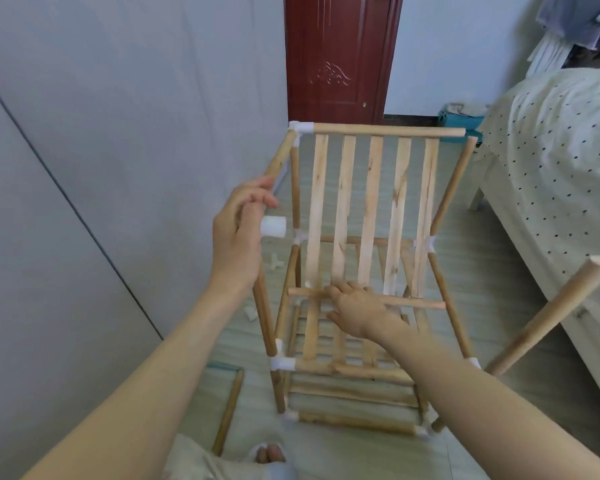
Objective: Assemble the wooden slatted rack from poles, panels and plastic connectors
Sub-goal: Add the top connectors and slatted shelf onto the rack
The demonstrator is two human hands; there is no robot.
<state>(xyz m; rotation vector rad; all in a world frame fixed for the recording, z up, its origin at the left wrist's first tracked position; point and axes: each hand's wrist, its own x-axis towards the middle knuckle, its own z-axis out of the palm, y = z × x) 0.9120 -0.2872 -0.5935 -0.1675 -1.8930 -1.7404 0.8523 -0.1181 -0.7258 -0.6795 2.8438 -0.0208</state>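
On the floor before you stands the rack (357, 258), so keep your left hand (238, 233) gripping the connector (273, 226) and pole while your right hand (355, 306), fingers curled on the panel (368, 216), seats its rod squarely.

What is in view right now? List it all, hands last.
rack frame: one, light wood with white connectors, standing on the floor, centre.
slatted panel: one, five light wood slats, tilted inside the frame.
white connector: one, at the left hand's fingers.
loose pole: one, wood, on the floor, lower left.
pole: one, wood, slanting up at right.
door: one, dark red, behind.
bed: one, cream with dots, right.
left hand: grips the frame's upper left.
right hand: rests on the panel's lower crossbar.
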